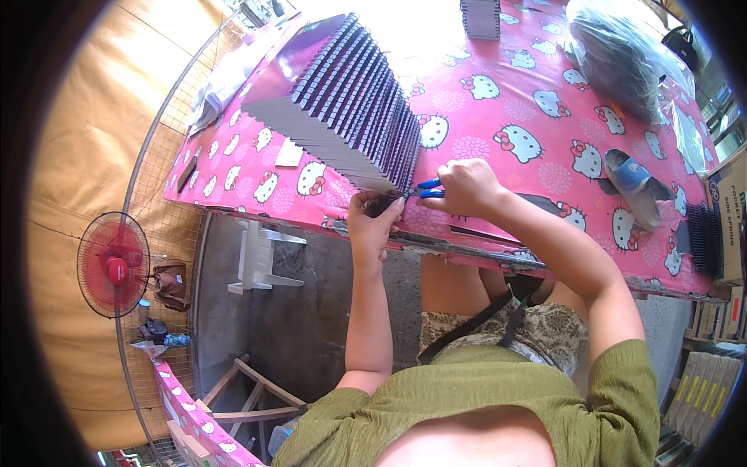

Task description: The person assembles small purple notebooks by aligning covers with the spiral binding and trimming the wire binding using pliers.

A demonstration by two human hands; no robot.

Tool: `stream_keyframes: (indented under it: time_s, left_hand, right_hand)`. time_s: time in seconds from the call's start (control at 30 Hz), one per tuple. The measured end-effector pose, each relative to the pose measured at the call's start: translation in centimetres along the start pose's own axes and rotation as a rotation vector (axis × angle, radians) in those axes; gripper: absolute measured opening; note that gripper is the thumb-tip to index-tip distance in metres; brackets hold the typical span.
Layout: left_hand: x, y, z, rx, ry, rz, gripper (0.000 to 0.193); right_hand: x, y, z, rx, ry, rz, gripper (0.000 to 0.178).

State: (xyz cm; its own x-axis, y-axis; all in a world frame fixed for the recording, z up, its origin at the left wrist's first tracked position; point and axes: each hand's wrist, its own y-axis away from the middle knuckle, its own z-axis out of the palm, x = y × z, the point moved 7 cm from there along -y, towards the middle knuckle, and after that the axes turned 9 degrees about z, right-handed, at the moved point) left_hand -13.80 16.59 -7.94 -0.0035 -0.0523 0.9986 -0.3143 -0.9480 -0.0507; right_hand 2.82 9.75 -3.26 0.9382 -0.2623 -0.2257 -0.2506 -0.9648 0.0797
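A tall, leaning stack of wire-bound notebooks (358, 101) stands on the pink table, its black coil spines turned toward me. At the stack's lowest front corner, my left hand (373, 226) pinches a small dark item (379, 205) whose kind I cannot make out. My right hand (471, 187) is closed around blue-handled pliers (430, 189), their jaws pointing left toward my left fingertips. The tips of the jaws are too small to see clearly, so I cannot tell whether they touch the item.
The pink patterned table cover (475, 144) carries a clear plastic bag (615, 58), a blue-and-grey slipper-like object (634, 183) and another notebook stack (481, 19). Loose black coils (703, 241) lie near a cardboard box (730, 210). A red fan (115, 266) and white plastic chair (261, 261) stand left.
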Motion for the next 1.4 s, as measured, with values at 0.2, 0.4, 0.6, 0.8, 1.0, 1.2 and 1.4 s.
stream_keyframes:
  time_s: [0.2,0.4,0.6,0.8,1.0,1.2,1.4]
  left_hand:
    - [-0.2,0.1,-0.5,0.029,-0.032,-0.040,0.039]
    - [0.3,0.2,-0.3,-0.012,-0.203,0.032,0.043]
    - [-0.6,-0.3,-0.3,-0.001,-0.291,0.153,0.046]
    - [-0.7,-0.3,-0.4,-0.002,-0.297,0.178,0.043]
    - [0.0,0.1,-0.6,0.014,-0.308,0.157,0.041]
    - [1.4,0.9,-0.8,0.015,-0.441,0.194,0.043]
    - [2.3,1.1,0.5,0.030,-0.581,0.288,0.045]
  right_hand:
    - [1.0,0.9,-0.3,0.042,0.067,0.012,0.055]
    - [0.7,0.7,0.1,0.264,0.093,-0.112,0.059]
    - [1.8,0.9,-0.3,0.223,0.081,-0.065,0.060]
    - [0.2,0.7,-0.4,0.343,0.109,-0.149,0.061]
    - [0.5,0.6,0.3,-0.123,0.082,0.040,0.052]
    - [0.2,1.2,-0.8,0.494,0.164,-0.211,0.055]
    - [-0.6,0.1,-0.5,0.017,0.121,-0.057,0.040]
